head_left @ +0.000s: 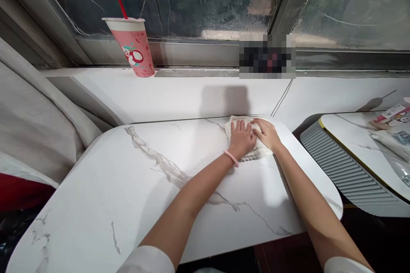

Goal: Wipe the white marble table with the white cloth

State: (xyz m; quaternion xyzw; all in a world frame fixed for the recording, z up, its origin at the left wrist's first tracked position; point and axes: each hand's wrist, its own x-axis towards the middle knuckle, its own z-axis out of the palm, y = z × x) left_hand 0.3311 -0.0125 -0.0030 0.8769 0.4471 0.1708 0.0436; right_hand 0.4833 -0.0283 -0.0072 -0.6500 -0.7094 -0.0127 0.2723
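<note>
A white cloth (235, 122) lies at the far right corner of a white marble-patterned table (134, 187). My left hand (241, 138) presses flat on the cloth, fingers together, a pink band on its wrist. Beside it, my right hand (267, 133) also lies flat on the cloth and touches the left hand. Most of the cloth is hidden under both hands.
A pink lidded cup (134, 47) with a red straw stands on the window sill at the back left. A second marble table (361, 145) with packets stands to the right, across a narrow gap. A grey curtain (35, 111) hangs at the left.
</note>
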